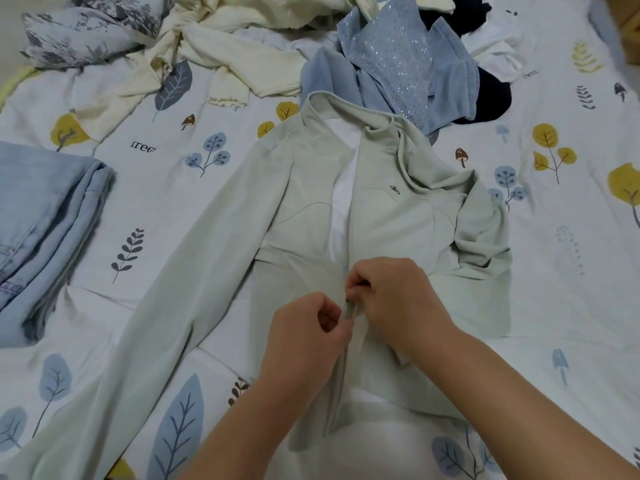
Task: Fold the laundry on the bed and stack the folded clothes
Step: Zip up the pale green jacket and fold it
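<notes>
A pale green zip jacket [304, 188] lies face up in the middle of the bed, collar at the far end, its front open above my hands. One long sleeve stretches toward the near left; the other is crumpled at the right. My left hand [304, 336] and my right hand [394, 299] pinch the two front edges of the jacket together low on its front, where the zip sits. A stack of folded light blue denim [45, 223] rests at the left edge.
Unfolded laundry is heaped at the far side: cream garments [221, 53], a blue sparkly piece [401, 60], dark clothes [491, 98]. A floral pillow [86, 26] sits at the far left. The leaf-print bed cover [571, 237] shows at the right.
</notes>
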### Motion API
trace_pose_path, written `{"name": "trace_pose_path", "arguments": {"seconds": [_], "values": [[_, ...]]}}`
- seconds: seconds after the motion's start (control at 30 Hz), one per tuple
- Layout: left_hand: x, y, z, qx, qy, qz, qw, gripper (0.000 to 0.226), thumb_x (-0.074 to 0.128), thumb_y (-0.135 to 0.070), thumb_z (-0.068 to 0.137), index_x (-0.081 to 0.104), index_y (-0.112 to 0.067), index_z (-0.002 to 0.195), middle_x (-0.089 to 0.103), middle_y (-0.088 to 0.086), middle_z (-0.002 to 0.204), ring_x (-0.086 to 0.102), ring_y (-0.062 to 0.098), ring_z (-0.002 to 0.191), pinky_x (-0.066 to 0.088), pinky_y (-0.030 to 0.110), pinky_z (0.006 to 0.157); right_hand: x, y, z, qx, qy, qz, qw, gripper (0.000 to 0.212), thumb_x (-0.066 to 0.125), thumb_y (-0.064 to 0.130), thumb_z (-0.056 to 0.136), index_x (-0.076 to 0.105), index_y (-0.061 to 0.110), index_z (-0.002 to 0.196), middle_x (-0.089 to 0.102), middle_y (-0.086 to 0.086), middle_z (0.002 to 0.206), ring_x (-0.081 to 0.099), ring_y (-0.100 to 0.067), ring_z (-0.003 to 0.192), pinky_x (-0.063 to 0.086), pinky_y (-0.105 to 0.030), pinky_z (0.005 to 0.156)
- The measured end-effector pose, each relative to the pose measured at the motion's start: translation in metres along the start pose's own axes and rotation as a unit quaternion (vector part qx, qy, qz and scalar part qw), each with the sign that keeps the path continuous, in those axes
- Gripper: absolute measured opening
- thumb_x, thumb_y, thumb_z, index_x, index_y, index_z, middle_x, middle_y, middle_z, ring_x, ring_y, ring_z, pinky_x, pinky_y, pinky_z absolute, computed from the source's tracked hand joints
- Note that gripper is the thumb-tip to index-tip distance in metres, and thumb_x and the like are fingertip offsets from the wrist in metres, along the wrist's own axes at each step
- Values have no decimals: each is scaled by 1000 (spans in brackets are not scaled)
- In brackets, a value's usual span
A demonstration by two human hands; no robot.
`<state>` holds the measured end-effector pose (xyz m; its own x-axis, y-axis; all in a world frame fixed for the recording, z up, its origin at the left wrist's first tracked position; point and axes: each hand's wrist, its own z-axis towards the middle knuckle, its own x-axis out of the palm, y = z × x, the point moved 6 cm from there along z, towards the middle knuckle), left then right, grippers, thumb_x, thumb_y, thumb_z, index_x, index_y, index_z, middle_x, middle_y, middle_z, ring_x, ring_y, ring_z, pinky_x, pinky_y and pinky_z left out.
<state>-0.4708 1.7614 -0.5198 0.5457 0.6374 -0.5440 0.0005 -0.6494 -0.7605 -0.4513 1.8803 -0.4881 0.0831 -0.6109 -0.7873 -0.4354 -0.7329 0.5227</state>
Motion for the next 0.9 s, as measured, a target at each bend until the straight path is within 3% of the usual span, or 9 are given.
{"name": "trace_pose_path", "arguments": {"seconds": [0.17,0.23,0.4,0.5,0.6,0.67,0.77,0.9], "values": [[4,9,-5,6,113,46,992,26,72,-21,74,52,-25,57,54,-10,55,49,-5,51,40,10,53,-37,-19,49,76,-138,-18,987,18,53,0,82,62,15,78,60,-1,82,56,-23,83,36,-28,66],[5,13,-7,-14,141,38,989,25,73,-23,72,53,-25,58,55,-11,56,48,-5,50,39,10,53,-47,-24,63,82,-144,-8,986,19,53,-3,83,62,13,77,59,-3,87,56,-23,84,39,-29,69],[-3,-7,25,-26,24,-36,999,24,70,-48,71,56,-31,79,60,-12,73,55,-1,66,45,15,62,-46,-14,59,31,-117,11,993,10,58,8,87,66,11,82,65,-3,84,57,-23,85,45,-33,75],[3,-31,55,-8,-20,-62,998,27,68,-47,74,54,-29,88,57,-12,80,54,1,71,43,19,63,-44,-16,52,25,-99,48,994,10,61,10,85,67,13,78,64,2,77,59,-18,80,47,-31,74],[11,-45,78,10,-27,-45,999,18,66,-36,80,56,-22,76,58,-9,70,55,9,69,44,25,64,-46,-19,52,28,-79,99,992,17,65,11,83,65,21,70,64,5,73,59,-12,74,48,-27,72],[16,-48,85,32,-29,-26,999,28,63,-30,83,49,-24,61,49,-8,55,46,6,56,36,25,56,-44,-20,57,17,-60,81,995,26,65,12,83,58,27,64,61,8,68,55,-6,68,46,-24,69],[19,-40,86,42,-15,-32,998,35,63,-24,83,46,-21,53,44,-10,47,38,5,48,28,19,50,-40,-22,75,11,-47,3,999,22,60,6,82,58,23,68,61,4,69,56,-16,73,47,-30,69],[26,-14,85,9,69,-56,996,40,71,-13,76,41,-21,50,42,-13,38,38,0,39,30,12,44,-70,-38,117,59,-164,-20,985,24,55,0,81,57,22,71,51,9,66,54,-21,78,35,-28,64]]}}
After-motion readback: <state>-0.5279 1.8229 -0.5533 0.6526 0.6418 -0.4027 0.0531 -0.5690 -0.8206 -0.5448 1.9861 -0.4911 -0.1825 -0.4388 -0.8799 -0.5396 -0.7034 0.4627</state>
